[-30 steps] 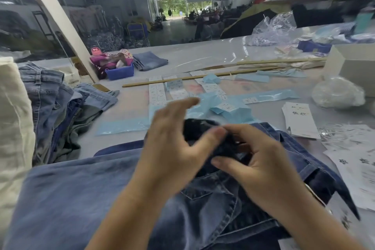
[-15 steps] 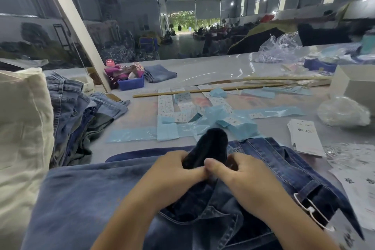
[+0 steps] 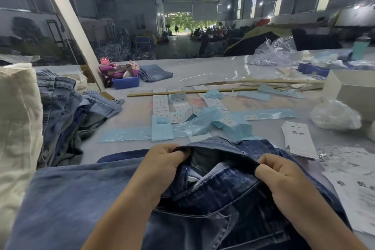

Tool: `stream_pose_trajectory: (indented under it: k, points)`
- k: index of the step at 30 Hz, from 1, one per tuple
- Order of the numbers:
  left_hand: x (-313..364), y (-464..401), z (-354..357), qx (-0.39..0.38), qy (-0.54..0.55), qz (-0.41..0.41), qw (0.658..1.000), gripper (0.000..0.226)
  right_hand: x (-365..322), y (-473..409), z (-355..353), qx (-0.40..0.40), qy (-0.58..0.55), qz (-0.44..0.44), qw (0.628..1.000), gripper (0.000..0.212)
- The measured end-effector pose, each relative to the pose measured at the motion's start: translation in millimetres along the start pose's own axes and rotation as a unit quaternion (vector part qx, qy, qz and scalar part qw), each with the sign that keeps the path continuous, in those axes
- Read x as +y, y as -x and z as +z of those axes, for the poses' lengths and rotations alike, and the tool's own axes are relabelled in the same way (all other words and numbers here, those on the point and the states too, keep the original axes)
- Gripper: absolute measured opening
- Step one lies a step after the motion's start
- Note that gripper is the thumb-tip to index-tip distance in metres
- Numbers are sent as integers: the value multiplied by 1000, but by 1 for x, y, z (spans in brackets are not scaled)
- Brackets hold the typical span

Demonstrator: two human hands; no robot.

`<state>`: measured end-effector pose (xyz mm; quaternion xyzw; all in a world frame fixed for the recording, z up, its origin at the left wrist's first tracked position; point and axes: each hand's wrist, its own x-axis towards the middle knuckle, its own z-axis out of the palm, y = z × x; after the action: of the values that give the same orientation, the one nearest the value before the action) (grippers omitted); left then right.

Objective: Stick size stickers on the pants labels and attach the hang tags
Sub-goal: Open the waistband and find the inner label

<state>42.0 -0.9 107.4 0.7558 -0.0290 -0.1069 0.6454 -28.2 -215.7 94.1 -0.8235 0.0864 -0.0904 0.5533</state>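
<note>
Dark blue denim pants (image 3: 213,195) lie at lower centre of the frame, waistband pinched open by left hand (image 3: 162,165) and right hand (image 3: 284,184). No sticker or tag visibly applied. White size-sticker sheets (image 3: 162,105) and white card hang tags (image 3: 298,138) wait mid-frame.

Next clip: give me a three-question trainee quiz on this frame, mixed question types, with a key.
1. True or false: both hands grip the waistband of the dark jeans, holding it open.
2. The white hang tags lie on which side of the jeans? A) the person's right B) the person's left C) underneath them
3. Fill in: the stack of folded jeans sits on the person's ____ side of the table.

Key: 1 true: the left hand and right hand each pinch the edge. 2 A. 3 left.
</note>
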Motion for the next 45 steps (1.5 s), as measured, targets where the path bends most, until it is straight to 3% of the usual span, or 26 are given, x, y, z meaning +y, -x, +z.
stream_pose_trajectory:
  k: [2,5,7,11,15,22,25,27,30,33,35,39,42,45]
  points:
    - [6,2,8,-6,-23,22,999,21,-4,1,0,-28,-3,4,1000,17]
    - [15,6,24,-66,-45,45,996,30,-10,2,9,-102,-40,20,994,46]
    - [19,6,31,-85,-67,60,992,28,-12,1,17,-110,-62,8,992,60]
    - [23,-3,22,-8,-82,90,992,26,-4,-2,14,-95,-84,9,992,44]
    - [30,-18,1,39,2,70,997,26,6,0,7,-102,-102,0,990,46]
    - [27,-23,1,-23,120,-45,991,30,6,3,17,-134,-27,-26,990,71]
    - [31,-23,7,-36,142,-49,988,20,5,6,17,-181,4,-26,983,84]
    - [34,-24,10,-48,138,-23,989,16,4,6,16,-193,-35,-23,980,87]
    - [36,-23,16,-54,86,3,995,19,5,5,14,-165,-117,-2,979,72]
    - [36,-21,23,-44,18,27,998,19,6,-1,13,-96,-146,20,984,17]
    - [39,-20,27,-29,-27,50,998,27,6,-5,13,-65,-223,60,971,23]
    - [43,-17,29,15,-77,84,993,31,10,-12,5,-40,-406,100,907,32]
    - [40,-13,32,11,-99,105,989,31,16,-12,3,-61,-430,86,896,18]
    - [35,-11,38,1,-144,125,982,30,18,-11,5,-43,-392,86,915,22]
